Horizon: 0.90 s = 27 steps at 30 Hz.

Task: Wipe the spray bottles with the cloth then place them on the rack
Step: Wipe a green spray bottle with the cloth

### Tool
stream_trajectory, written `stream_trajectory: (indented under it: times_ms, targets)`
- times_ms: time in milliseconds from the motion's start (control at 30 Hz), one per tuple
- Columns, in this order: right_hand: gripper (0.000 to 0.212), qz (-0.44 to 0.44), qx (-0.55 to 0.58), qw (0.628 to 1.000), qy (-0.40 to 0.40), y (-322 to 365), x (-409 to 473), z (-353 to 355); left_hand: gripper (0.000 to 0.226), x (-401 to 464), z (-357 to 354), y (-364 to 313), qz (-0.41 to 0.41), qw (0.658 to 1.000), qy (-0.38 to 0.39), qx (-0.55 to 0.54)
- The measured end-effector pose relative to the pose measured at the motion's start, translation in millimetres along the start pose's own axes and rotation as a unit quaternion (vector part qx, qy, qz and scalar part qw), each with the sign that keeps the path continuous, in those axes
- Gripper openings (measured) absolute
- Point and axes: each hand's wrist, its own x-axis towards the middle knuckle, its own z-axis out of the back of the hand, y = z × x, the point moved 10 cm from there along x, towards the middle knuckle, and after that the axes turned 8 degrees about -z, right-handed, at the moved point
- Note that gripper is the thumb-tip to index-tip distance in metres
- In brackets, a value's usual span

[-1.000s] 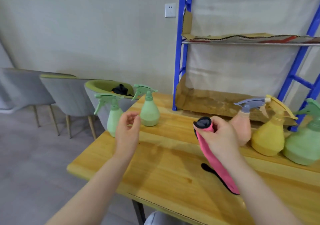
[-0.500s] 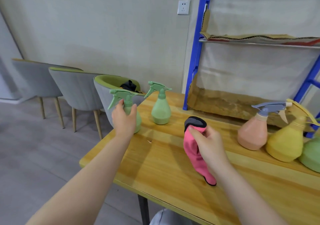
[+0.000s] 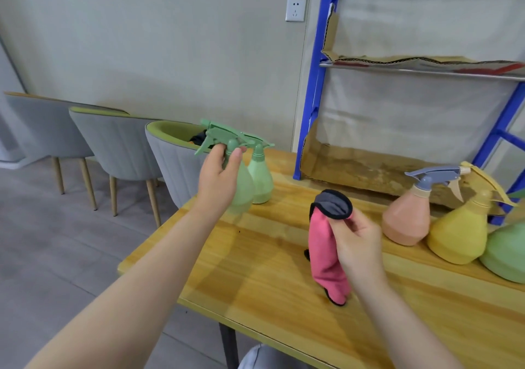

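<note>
- The tabletop (image 3: 278, 277) is pale yellow wood with a visible grain, its near-left corner jutting over a grey plank floor (image 3: 56, 255).
- Beyond that corner stand three grey tub chairs (image 3: 119, 141) on wooden legs, lined along a plain beige wall that carries a white socket (image 3: 295, 9).
- A blue-framed rack (image 3: 312, 93) rises from the far edge of the tabletop; torn cardboard (image 3: 369, 167) lines its lower level and its upper shelf.
- The left hand (image 3: 217, 175) is wrapped around the neck of a green spray bottle (image 3: 241, 187), lifted off the tabletop, left of the rack.
- A second green bottle (image 3: 260, 178) stands on the tabletop just behind the held one and is partly hidden by it.
- The right hand (image 3: 356, 238) pinches a pink cloth (image 3: 326, 260) with a grey, black-edged side; the cloth hangs down with its lower end touching the tabletop.
- Right of the cloth, in front of the rack, stand a peach bottle (image 3: 406, 218) with a grey trigger and a yellow bottle (image 3: 457, 232).
- Another green bottle (image 3: 505, 252) is cut off by the right frame edge.
- Something dark lies in the nearest chair's seat, mostly hidden by the held bottle's trigger; what it is cannot be made out.
</note>
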Motion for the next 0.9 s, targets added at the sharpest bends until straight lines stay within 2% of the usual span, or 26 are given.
stream_trajectory:
  times_ms: [100, 233, 300, 433, 467, 567, 600, 667, 733, 833, 900]
  targets:
    - [0.021, 0.016, 0.013, 0.999, -0.026, 6.3, 2.3, 16.6, 0.019, -6.8, -31.2, -14.0, 0.019, 0.993, 0.067, -0.094]
    - [0.024, 0.034, -0.009, 0.998, -0.049, 11.0, 8.5, 41.8, 0.036, -24.6, -77.7, -27.8, 0.04, 0.973, 0.139, -0.178]
    - [0.027, 0.051, -0.028, 0.997, -0.05, 13.9, 11.1, 54.8, 0.029, -34.4, -100.1, -36.7, 0.038, 0.966, 0.16, -0.201]
    - [0.034, 0.073, -0.076, 0.994, -0.031, 18.4, 18.8, 74.8, 0.032, -47.5, -141.0, -48.1, 0.032, 0.951, 0.179, -0.248]
    - [0.034, 0.075, -0.092, 0.993, -0.027, 17.1, 22.4, 78.0, 0.036, -50.5, -151.5, -47.1, 0.038, 0.947, 0.187, -0.26]
    - [0.016, 0.064, -0.16, 0.985, -0.007, 6.2, 32.8, 80.2, 0.037, -62.1, -182.3, -48.5, 0.045, 0.935, 0.227, -0.269]
    - [0.025, 0.063, -0.184, 0.981, 0.0, 3.8, 35.0, 78.8, 0.034, -65.3, -190.2, -48.9, 0.043, 0.931, 0.234, -0.276]
    - [0.033, 0.071, -0.234, 0.97, 0.02, 0.5, 39.3, 71.0, 0.033, -71.0, -204.4, -49.1, 0.043, 0.922, 0.242, -0.299]
    - [0.034, 0.08, -0.275, 0.958, 0.029, -2.3, 43.8, 60.8, 0.042, -74.4, -213.5, -46.0, 0.048, 0.917, 0.243, -0.313]
    - [0.048, 0.084, -0.298, 0.951, 0.024, -12.1, 53.0, 50.3, 0.036, -75.6, -216.2, -37.4, 0.059, 0.918, 0.215, -0.329]
    - [0.048, 0.088, -0.297, 0.951, 0.011, -18.4, 55.4, 45.5, 0.039, -75.7, -214.3, -30.8, 0.063, 0.919, 0.194, -0.337]
